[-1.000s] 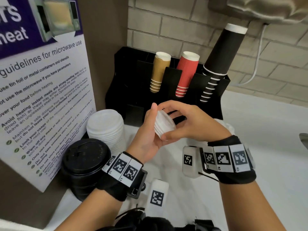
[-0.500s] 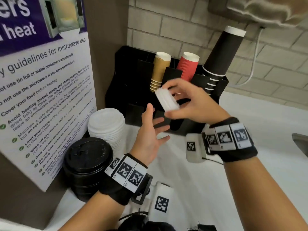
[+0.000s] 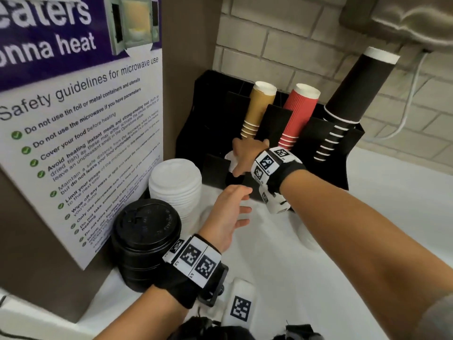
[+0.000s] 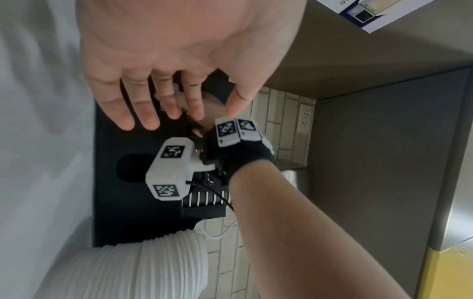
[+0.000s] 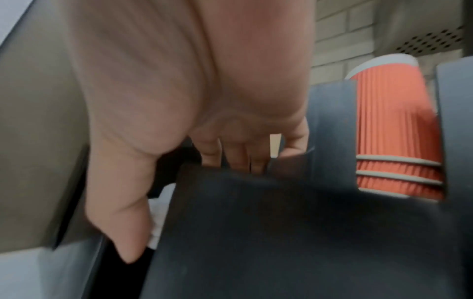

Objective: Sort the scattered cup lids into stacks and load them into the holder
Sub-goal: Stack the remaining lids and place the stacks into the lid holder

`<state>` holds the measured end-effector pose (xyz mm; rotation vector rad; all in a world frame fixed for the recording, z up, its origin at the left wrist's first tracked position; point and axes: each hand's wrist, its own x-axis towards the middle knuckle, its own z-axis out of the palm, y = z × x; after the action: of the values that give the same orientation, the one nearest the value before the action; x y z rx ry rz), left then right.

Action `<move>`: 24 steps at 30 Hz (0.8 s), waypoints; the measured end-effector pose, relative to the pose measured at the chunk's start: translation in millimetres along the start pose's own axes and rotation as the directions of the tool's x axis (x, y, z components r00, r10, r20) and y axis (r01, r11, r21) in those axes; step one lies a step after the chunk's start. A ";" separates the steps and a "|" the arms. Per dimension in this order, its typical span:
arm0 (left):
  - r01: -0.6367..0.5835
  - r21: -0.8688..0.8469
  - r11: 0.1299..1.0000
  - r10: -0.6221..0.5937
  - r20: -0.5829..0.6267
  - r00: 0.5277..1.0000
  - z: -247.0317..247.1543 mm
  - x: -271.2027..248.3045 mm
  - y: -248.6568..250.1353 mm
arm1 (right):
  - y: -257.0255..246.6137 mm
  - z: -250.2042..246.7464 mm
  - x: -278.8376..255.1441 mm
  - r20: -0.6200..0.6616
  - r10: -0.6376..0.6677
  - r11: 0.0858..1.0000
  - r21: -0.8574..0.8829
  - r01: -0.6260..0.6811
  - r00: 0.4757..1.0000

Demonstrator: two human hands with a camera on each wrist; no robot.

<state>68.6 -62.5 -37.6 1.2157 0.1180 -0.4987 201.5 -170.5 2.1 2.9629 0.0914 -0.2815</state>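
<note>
My right hand (image 3: 245, 155) reaches into a front slot of the black holder (image 3: 215, 119) and grips a small stack of white lids (image 3: 230, 159), which it mostly hides. In the right wrist view the thumb (image 5: 122, 222) lies outside the holder wall (image 5: 281, 232), a sliver of the white lids (image 5: 156, 224) shows beside it, and the fingers dip behind the wall. My left hand (image 3: 232, 209) hovers open over the counter, holding nothing, with its fingers (image 4: 151, 113) spread. A tall stack of large white lids (image 3: 175, 185) and a stack of black lids (image 3: 147, 231) stand at the left.
Tan cups (image 3: 257, 109), red cups (image 3: 297, 114) and black cups (image 3: 348, 99) lean in the holder's rear slots. A microwave safety poster (image 3: 81, 143) forms the wall on the left. More white lids (image 3: 306, 234) lie on the white counter (image 3: 392, 204) under my right forearm.
My right hand has carried the small white lid stack forward and down into the holder's front slot. My left hand has let go of it and stays open below.
</note>
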 end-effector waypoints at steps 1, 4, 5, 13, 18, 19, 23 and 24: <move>0.002 0.002 1.000 -0.002 -0.003 1.000 -0.2 -0.5 -0.4 | -1.3 4.6 4.1 0.016 0.004 1.000 -0.029 -0.003 1.000; 0.001 0.003 1.000 -0.001 -0.008 1.000 -1.1 -1.2 -1.5 | -2.7 18.3 15.3 0.052 0.007 0.997 -0.077 -0.003 0.999; -0.005 0.004 1.000 0.005 -0.006 1.000 -1.3 -1.4 -1.2 | -3.7 23.0 18.4 0.049 -0.001 0.995 -0.097 0.005 0.999; -0.037 0.035 0.999 0.037 0.002 0.999 -1.6 -2.3 0.9 | -2.7 41.7 30.3 0.142 -0.098 0.958 -0.253 0.132 0.985; -0.051 0.054 0.997 0.051 0.004 0.999 -1.2 -0.6 1.1 | 17.7 -12.8 -20.5 -0.049 -0.133 0.973 0.184 0.140 0.990; -0.055 0.057 0.997 0.055 0.007 0.998 -0.6 -0.1 1.6 | 28.5 -24.9 -38.1 -0.140 -0.117 0.939 0.308 0.155 0.983; -0.090 0.088 0.992 0.088 0.021 0.996 0.1 0.4 1.7 | 85.2 -31.3 -127.2 -0.290 0.205 0.761 0.647 0.034 0.935; -0.096 0.091 0.991 0.094 0.025 0.995 0.3 0.4 1.8 | 98.0 -23.4 -147.5 -0.270 0.291 0.739 0.673 -0.037 0.918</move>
<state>69.7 -62.4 -36.1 1.3001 0.0193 -0.4369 68.6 -269.7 68.3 3.6585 -0.3028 0.3473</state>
